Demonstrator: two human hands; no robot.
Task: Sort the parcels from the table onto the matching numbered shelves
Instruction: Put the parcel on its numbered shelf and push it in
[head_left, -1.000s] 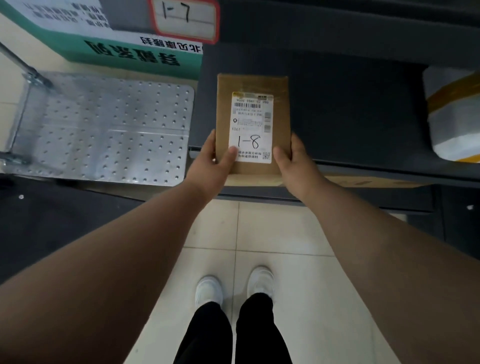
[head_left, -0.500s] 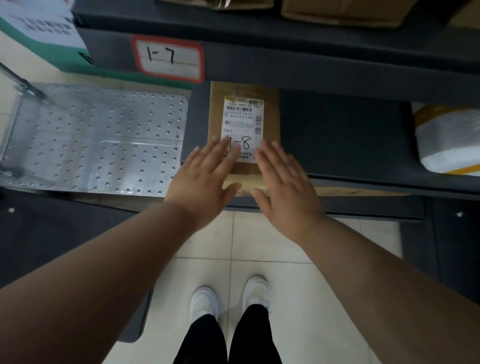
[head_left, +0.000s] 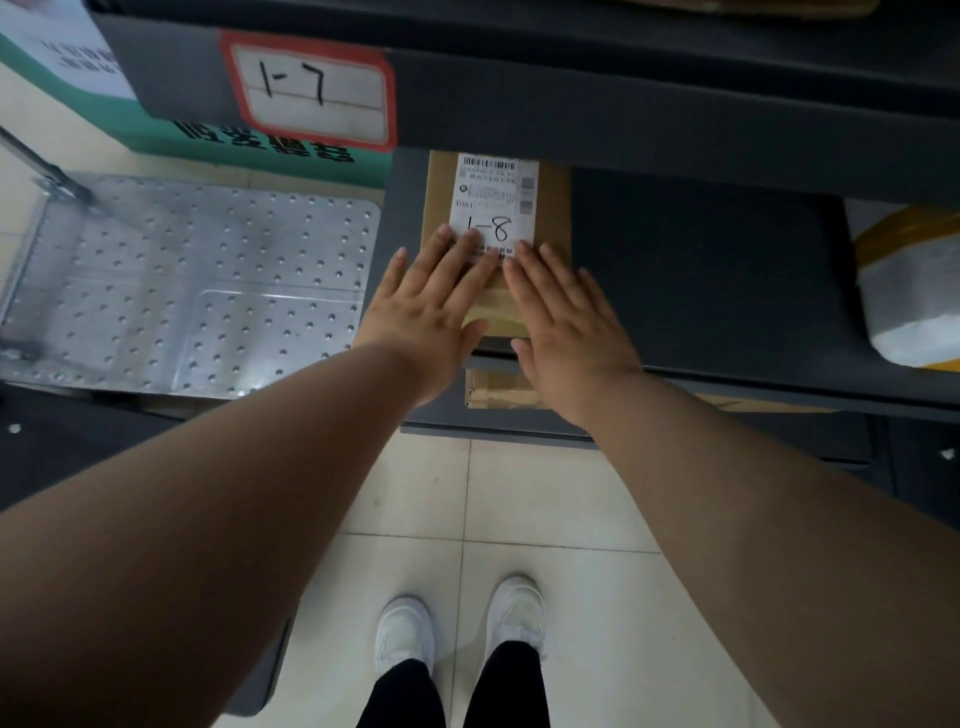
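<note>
The parcel (head_left: 551, 208) reads "1-8"; the tag (head_left: 311, 88) above reads "1-7". My left hand (head_left: 431, 317) and right hand (head_left: 566, 322) press it with flat, straight fingers, gripping nothing, at the shelf (head_left: 701, 270) front edge.

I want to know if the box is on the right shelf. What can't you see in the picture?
All in the head view:
1. Number tag of the shelf under the 1-8 parcel: out of frame; only the 1-7 tag above shows.
2. Lower edge of the label: covered by fingertips of the left hand and right hand.
3. Its small print: too small.
4. The wrapped parcel: cut off by the right edge.
</note>
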